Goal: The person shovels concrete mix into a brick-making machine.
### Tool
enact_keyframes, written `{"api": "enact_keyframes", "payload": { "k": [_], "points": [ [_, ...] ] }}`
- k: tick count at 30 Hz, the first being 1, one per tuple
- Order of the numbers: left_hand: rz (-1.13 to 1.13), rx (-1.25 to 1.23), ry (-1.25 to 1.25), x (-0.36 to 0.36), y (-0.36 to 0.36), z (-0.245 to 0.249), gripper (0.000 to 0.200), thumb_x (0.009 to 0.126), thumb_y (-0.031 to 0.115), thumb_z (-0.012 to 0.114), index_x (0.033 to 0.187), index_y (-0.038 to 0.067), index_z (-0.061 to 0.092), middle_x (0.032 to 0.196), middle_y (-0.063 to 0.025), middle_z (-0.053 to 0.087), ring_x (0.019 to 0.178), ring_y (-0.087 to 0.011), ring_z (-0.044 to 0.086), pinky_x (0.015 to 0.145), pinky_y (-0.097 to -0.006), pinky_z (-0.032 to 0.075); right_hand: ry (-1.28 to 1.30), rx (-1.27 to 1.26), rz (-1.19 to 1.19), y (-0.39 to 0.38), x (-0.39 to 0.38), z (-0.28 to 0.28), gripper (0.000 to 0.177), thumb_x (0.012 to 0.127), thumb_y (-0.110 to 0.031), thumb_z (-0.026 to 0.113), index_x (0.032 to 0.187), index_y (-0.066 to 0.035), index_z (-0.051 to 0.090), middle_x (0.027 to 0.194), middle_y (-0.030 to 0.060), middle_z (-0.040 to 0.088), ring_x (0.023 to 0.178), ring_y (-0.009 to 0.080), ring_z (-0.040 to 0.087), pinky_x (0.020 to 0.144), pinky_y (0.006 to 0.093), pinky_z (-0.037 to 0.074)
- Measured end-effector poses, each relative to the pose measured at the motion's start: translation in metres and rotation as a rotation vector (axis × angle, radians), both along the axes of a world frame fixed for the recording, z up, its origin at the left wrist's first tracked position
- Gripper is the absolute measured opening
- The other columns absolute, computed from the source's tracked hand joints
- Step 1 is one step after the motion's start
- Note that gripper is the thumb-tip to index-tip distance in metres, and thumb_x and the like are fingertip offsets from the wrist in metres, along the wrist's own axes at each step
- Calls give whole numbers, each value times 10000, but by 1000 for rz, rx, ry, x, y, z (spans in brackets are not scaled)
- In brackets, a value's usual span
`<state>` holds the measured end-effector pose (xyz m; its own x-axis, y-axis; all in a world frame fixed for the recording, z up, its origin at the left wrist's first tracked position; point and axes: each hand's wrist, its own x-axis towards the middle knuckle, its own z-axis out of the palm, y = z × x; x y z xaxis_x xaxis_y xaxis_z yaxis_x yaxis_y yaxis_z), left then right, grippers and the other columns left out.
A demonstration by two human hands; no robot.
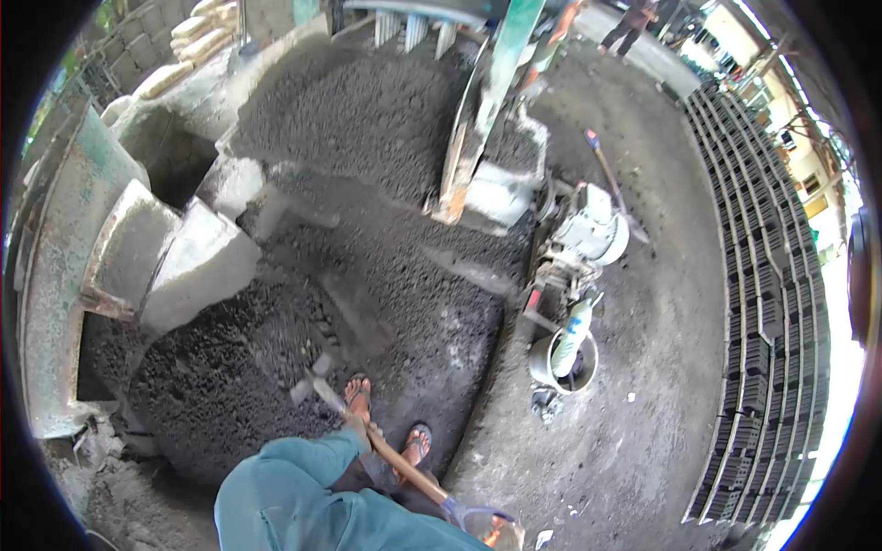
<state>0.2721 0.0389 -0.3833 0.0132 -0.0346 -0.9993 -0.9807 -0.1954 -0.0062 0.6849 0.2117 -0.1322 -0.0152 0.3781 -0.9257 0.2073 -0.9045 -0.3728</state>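
Note:
A shovel (pixel 395 456) slants from the bottom centre up to the left, its wooden shaft passing beside two sandalled feet. My left hand (pixel 364 428) is closed round the shaft, below the teal sleeve. At the bottom edge, my right hand (pixel 503 534) is closed on the blue grip at the shovel's end; part of it is cut off. The shovel's head, by the dark loose material (pixel 216 386), is hard to make out.
Concrete-coated metal plates (pixel 197 262) stand left. A green post (pixel 510 69) rises near a dark heap (pixel 358 110). A motor (pixel 588 225), a bucket (pixel 542 360) holding a bottle and another shovel (pixel 606 170) are right of centre. Stacked blocks (pixel 758 321) line the far right; a person (pixel 632 26) stands beyond.

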Motion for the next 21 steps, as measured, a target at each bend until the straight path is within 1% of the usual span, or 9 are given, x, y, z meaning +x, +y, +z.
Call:
{"api": "enact_keyframes", "payload": {
  "k": [3,5,7,8,10,12,13,16,21],
  "points": [
    [26,57,75,5,33,109,349,1014,480,418,847,190,517,727,-74,497,590,-303,474,581,-527,433,113,-53,-20,20,24,-7,91,867,-97,621,792,-80,573,590,68,534,508,257,573,508,447,509],
    [262,259,244,-18,46,127,312,1005,453,492,858,179,518,738,-78,512,598,-297,496,576,-510,453,340,-124,-44,32,36,-40,113,868,-111,613,770,-92,561,569,67,529,504,264,579,519,458,516],
    [238,278,406,-67,82,254,295,900,375,697,809,169,507,677,-56,492,567,-257,492,550,-450,454,512,-133,-72,30,21,-64,136,869,-125,606,749,-104,548,549,66,525,500,272,585,529,470,522],
    [128,630,524,-99,78,238,284,891,351,706,805,159,515,660,-48,481,565,-244,489,543,-429,453,463,-23,-77,29,-9,-79,116,882,-150,595,779,-97,598,623,76,589,591,259,620,553,443,519],
    [166,653,795,-143,97,319,245,887,274,715,830,141,518,675,-34,482,570,-214,490,533,-441,454,487,73,44,29,-95,-40,143,899,-177,588,871,-67,676,774,74,688,780,234,665,597,396,509],
    [179,654,1001,-167,107,334,199,916,228,690,906,113,528,685,-40,526,568,-197,516,543,-417,478,397,229,406,46,-123,18,147,904,-203,608,863,-64,636,687,40,608,594,183,591,574,342,506],
    [179,627,917,-161,112,330,186,933,228,667,901,111,526,682,-46,535,572,-209,529,553,-425,485,405,6,249,61,-125,27,165,891,-211,609,816,-65,623,654,39,590,555,185,568,547,342,488],
    [328,668,572,-105,115,326,195,949,246,644,862,108,537,712,-59,554,614,-247,568,619,-461,513,353,184,149,94,-105,90,173,852,-204,627,742,-73,597,642,41,580,517,191,538,506,350,455],
    [498,552,230,-18,115,257,169,949,234,626,874,97,561,722,-78,558,645,-274,597,690,-512,536,172,646,426,126,-123,191,226,797,-180,732,934,-21,648,707,51,592,566,169,575,529,329,475]
  ]
}}
